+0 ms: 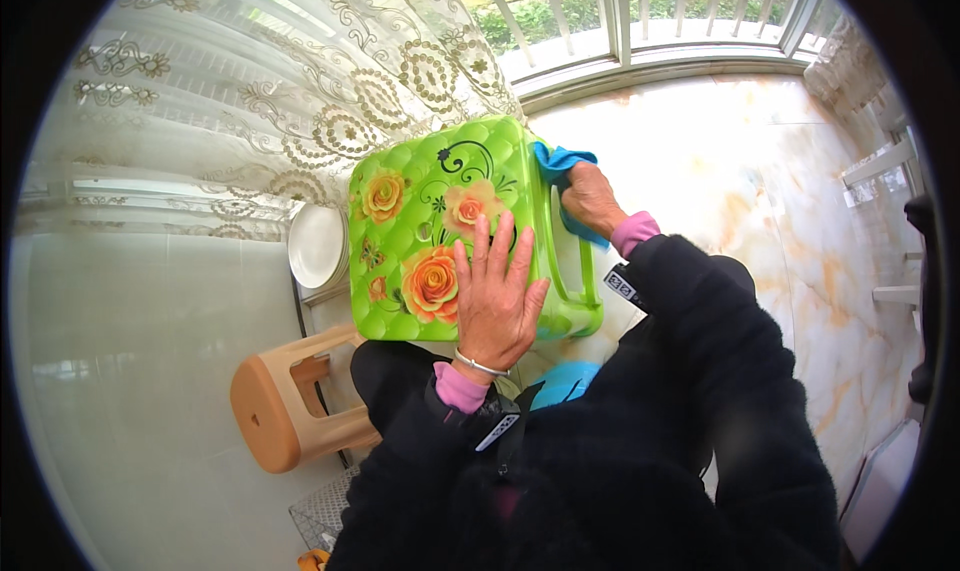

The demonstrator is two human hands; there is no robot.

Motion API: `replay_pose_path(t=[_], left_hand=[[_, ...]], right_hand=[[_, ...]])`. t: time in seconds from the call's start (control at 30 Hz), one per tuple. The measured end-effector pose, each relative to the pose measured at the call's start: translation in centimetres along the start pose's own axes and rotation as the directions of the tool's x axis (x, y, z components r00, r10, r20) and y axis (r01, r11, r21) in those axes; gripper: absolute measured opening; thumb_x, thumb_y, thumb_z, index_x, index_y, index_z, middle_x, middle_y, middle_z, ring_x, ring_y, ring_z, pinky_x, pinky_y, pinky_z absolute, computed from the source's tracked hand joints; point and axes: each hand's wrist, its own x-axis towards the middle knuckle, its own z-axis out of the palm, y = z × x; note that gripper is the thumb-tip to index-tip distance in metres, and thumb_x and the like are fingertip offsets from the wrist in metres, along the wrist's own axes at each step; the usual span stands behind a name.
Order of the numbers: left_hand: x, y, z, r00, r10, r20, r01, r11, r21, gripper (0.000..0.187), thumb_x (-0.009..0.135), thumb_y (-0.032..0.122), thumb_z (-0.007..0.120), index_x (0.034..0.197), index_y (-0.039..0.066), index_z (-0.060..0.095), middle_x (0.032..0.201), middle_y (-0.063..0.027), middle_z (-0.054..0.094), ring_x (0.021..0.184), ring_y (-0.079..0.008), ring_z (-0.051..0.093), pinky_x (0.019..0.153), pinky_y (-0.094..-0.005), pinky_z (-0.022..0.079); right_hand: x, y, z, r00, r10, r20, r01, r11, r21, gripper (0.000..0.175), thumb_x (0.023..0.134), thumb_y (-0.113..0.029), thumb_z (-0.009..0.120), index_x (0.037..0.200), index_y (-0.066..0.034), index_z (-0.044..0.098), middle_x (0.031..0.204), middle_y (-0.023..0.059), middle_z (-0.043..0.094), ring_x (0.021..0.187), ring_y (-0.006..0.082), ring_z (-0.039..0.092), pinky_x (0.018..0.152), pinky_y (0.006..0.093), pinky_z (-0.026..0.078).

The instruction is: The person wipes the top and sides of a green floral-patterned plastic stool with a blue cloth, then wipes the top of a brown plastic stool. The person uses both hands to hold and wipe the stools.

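A green plastic stool (pixel 405 226) with orange roses printed on its seat stands before my knees. Flat on the near right part of the seat lies my left hand (pixel 495 301), fingers spread. It grips nothing and wears a bangle at the wrist. At the stool's right side, my right hand (pixel 591 199) holds a blue cloth (pixel 564 160) against the upper edge of the frame. Part of the cloth hangs below the hand, beside the opening between the legs. My right fingertips are hidden by the hand and the cloth.
An orange-brown plastic stool (pixel 266 413) lies tipped at left, near white plates (pixel 318 245). Lace curtain (pixel 360 105) hangs close behind the green stool. Something blue (pixel 566 382) shows between my legs. Marbled tile floor (pixel 795 218) stretches right, up to the window frame (pixel 622 64).
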Motion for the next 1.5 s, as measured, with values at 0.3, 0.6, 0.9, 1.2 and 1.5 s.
replay_pose_path(t=[0.3,0.6,0.9,1.2,1.5], left_hand=[[0.4,0.2,-0.6,0.998,-0.018,0.065,0.020,0.999,-0.027,0.059,0.095,0.030,0.056,0.146,0.002,0.045,0.157,-0.0199,0.032,0.149,-0.0423,0.020,0.117,-0.0595,0.010],[0.7,0.3,-1.3,0.994,-0.048,0.100,0.054,0.996,-0.064,0.057,0.095,0.030,0.057,0.145,0.003,0.047,0.157,-0.0201,0.033,0.147,-0.0436,0.024,0.117,-0.0597,0.012],[0.7,0.2,-1.4,0.995,-0.042,0.094,0.051,0.994,-0.099,0.057,0.094,0.030,0.058,0.143,0.002,0.048,0.156,-0.0209,0.035,0.147,-0.0445,0.024,0.117,-0.0593,0.012],[0.5,0.3,-1.3,0.999,-0.029,0.032,0.031,0.995,-0.092,0.055,0.093,0.027,0.060,0.141,0.002,0.050,0.155,-0.0203,0.036,0.147,-0.0427,0.025,0.117,-0.0593,0.014],[-0.7,-0.2,-0.4,0.976,-0.042,-0.214,-0.003,0.978,-0.207,0.050,0.093,0.020,0.060,0.138,0.001,0.052,0.148,-0.0196,0.045,0.142,-0.0397,0.036,0.116,-0.0556,0.023]], right_hand=[[6.2,3.5,0.4,0.976,-0.079,0.204,-0.047,0.834,0.549,0.035,0.093,-0.020,0.053,0.112,0.0064,0.066,0.112,0.0152,0.069,0.102,0.0266,0.063,0.096,0.0323,0.045],[8.2,7.1,4.4,0.765,0.503,0.401,-0.644,0.581,0.498,0.078,0.093,-0.065,0.053,0.113,0.0089,0.067,0.106,0.0186,0.067,0.096,0.0219,0.060,0.088,0.0333,0.046],[7.1,10.0,6.1,0.756,0.561,0.337,-0.653,0.609,0.450,0.041,0.094,-0.037,0.057,0.103,0.0016,0.069,0.095,0.0156,0.069,0.087,0.0220,0.063,0.077,0.0326,0.048],[5.2,5.5,4.2,0.712,0.702,0.005,-0.582,0.586,0.564,0.016,0.080,-0.012,0.062,0.081,0.0039,0.065,0.072,0.0127,0.060,0.069,0.0235,0.057,0.062,0.0376,0.042],[0.9,-9.6,-3.3,0.996,0.052,-0.079,0.000,0.838,0.545,0.015,0.090,-0.010,0.060,0.097,0.0010,0.069,0.084,0.0037,0.065,0.074,0.0123,0.057,0.064,0.0243,0.042]])
